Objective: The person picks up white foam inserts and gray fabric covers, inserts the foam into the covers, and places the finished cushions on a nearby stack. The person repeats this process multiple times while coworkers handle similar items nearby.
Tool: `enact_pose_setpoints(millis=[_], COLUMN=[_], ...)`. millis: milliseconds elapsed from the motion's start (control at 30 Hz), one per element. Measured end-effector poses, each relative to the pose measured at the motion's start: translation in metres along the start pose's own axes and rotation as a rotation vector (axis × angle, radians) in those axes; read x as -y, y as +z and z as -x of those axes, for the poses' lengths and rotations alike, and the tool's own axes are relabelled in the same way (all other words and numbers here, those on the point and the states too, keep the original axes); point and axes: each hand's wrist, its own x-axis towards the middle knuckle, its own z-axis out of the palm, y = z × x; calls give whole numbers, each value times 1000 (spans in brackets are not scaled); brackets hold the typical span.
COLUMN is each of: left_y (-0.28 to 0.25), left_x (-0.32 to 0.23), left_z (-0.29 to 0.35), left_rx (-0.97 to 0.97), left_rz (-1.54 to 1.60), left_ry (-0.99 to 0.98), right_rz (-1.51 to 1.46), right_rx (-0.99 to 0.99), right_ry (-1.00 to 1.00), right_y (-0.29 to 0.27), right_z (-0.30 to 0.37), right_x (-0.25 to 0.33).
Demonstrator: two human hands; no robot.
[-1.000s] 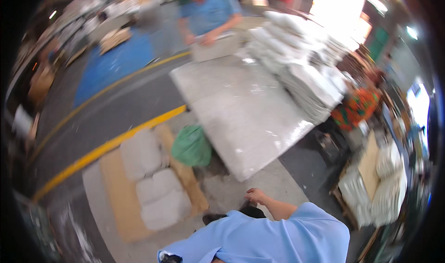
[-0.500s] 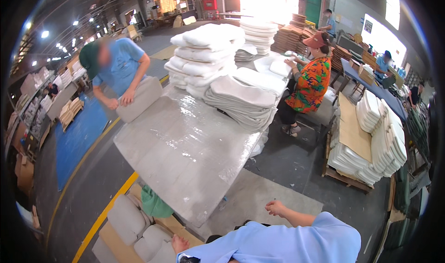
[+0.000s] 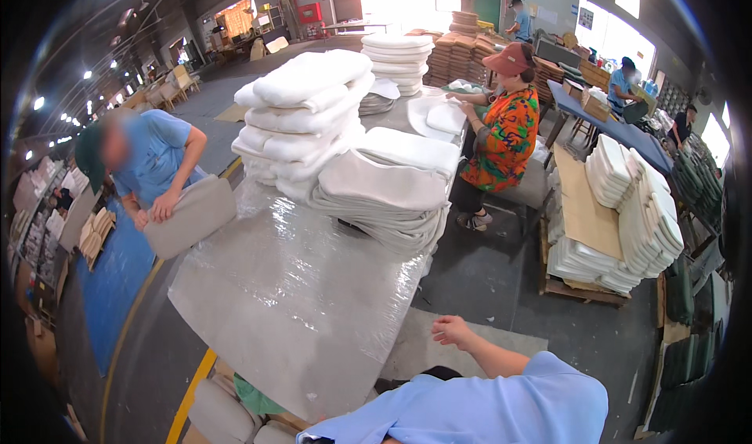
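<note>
My right hand (image 3: pixel 450 331) hangs in the air just off the right side of the table, fingers loosely apart and holding nothing. My left hand is out of view, beyond the lower edge by my blue sleeve. The table (image 3: pixel 290 326), wrapped in clear plastic, is in front of me. On it lie a stack of grey curved cushion covers (image 3: pixel 384 197) and a tall pile of puffy white cushion pads (image 3: pixel 301 115). At the left edge a co-worker in a blue shirt (image 3: pixel 157 150) grips a grey cushion (image 3: pixel 190 215) with both hands.
A person in an orange patterned shirt (image 3: pixel 509 135) sits at the table's right side, handling white pieces. Further right, a pallet (image 3: pixel 583 289) bears stacked white cushions. Grey cushions (image 3: pixel 219 413) and green cloth (image 3: pixel 257 397) lie below the table's near left corner.
My view has shifted right and nearer the table, so the things on it appear further left. My left hand has left the picture. My right hand stays beside the table with nothing in it.
</note>
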Motion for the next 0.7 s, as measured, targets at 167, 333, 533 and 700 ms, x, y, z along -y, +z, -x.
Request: enact_pose_setpoints(millis=[167,333,533,700], left_y=[-8,-8,26,76], left_x=[-34,-74,-116,-131], left_z=[-8,-12,-7,3], left_rx=[-151,-327,-471,-523], left_rz=[-17,23,74,95], left_ry=[-28,5,36,-8], right_rz=[-351,-476,-454,-469], right_rx=[-207,-268,-445,-510], right_ry=[-27,-257,-315,-222], right_y=[-42,-98,-149,-173], right_z=[-54,-126,-225,-303], right_x=[71,180,305,358])
